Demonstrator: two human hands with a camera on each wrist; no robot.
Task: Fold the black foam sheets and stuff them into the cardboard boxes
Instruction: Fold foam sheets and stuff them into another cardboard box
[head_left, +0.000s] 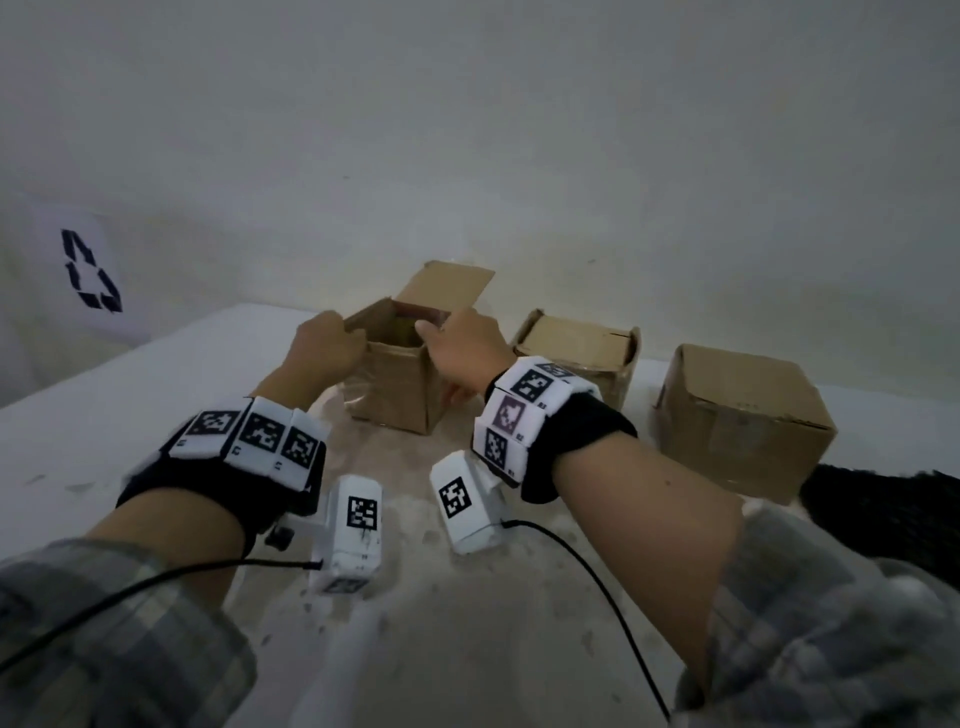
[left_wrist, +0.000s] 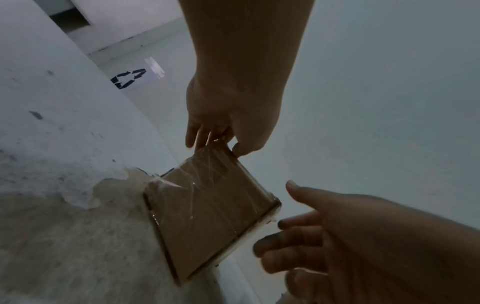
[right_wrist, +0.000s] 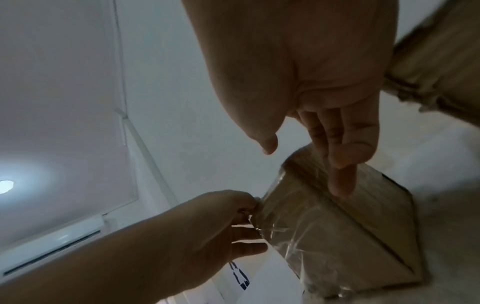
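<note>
Sleeves: right up close, plaid cuffs on both forearms, black cables trailing off the wrist cameras
Wristbands: black bands carrying white blocks printed with square codes, one band on each wrist
Table: white top, worn down to a rough beige patch under the arms
Left hand: left hand is on the left upper rim of the open box, fingers curled over the edge and gripping it
Right hand: right hand is at the box's right upper rim, thumb over the top edge, fingers lying straight down the outer wall; no clear grip there
Open box: open cardboard box stands upright on the table between both hands, glossy clear tape across its front, rear flap raised; what's inside is too dim to make out
Second box: second cardboard box just to the right, flaps down
Third box: third cardboard box further right, closed
Foam: dark mass at the right edge beside the third box, possibly the black foam sheets, hard to be sure
Far left: white bin with a black recycling mark, beyond the table
</note>
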